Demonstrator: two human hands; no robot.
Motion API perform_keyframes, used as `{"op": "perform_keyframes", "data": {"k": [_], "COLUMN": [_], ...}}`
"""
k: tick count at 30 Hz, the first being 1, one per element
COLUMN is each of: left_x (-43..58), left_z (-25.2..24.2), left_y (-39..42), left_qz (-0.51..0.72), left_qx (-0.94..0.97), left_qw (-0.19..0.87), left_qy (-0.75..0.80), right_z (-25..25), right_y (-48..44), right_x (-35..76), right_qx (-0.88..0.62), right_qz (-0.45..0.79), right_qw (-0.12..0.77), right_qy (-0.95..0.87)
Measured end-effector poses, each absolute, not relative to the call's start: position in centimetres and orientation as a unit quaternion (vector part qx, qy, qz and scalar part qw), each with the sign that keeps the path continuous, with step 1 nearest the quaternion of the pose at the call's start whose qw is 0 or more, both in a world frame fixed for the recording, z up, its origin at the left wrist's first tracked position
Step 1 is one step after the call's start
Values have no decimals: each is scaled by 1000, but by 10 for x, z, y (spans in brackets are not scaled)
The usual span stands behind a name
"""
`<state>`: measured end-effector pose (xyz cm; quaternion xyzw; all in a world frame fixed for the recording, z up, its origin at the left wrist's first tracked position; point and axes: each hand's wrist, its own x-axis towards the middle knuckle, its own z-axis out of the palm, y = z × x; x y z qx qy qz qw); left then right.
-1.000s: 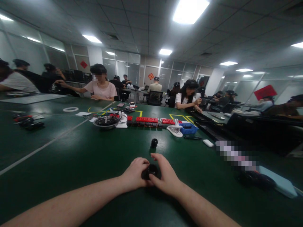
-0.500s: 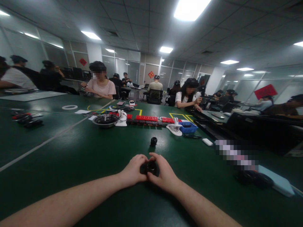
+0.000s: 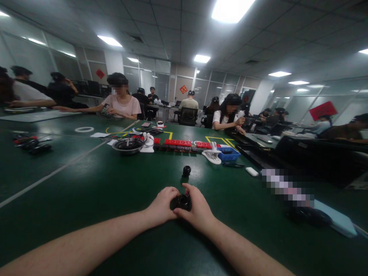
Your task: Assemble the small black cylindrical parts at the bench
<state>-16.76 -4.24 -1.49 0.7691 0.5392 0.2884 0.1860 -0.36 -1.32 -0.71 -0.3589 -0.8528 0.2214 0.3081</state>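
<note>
Both my hands close around a black rounded part with a round opening on top (image 3: 183, 200), low over the green table (image 3: 120, 188). My left hand (image 3: 163, 204) grips its left side, with the fingers curled. My right hand (image 3: 199, 206) holds the right side, thumb across the near edge and index finger stretched along the far side. The hands hide much of the part, so its exact kind cannot be made out. Just beyond my fingertips a small black cylindrical piece (image 3: 186, 171) stands upright on the table, touched by neither hand.
Across the table are a metal bowl (image 3: 128, 147) with black cable, red power strips (image 3: 178, 143), a white clamp base (image 3: 212, 155) and a blue bin (image 3: 228, 155). Several tools (image 3: 34, 145) lie at left. At right are a white case (image 3: 252, 171) and a light-blue box (image 3: 335, 218). Co-workers sit beyond.
My right thumb has shifted slightly left across the black part, and its round opening shows more clearly. A co-worker across the table at left has stretched an arm out sideways.
</note>
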Motion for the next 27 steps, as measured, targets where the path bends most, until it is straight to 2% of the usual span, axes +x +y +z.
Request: {"op": "perform_keyframes", "data": {"k": [6,16,27], "left_x": [-169,-168,-167], "left_z": [-17,-15,-14], "left_y": [-42,-43,-43], "left_qz": [292,283,284], "left_qx": [773,777,775], "left_qw": [181,179,176], "left_qy": [534,534,537], "right_z": [-1,-4,0], "right_y": [-15,-14,-16], "right_x": [4,-3,4], "right_qx": [-263,-362,-264], "right_qz": [299,241,303], "right_qw": [296,312,310], "right_qy": [-868,-844,-862]}}
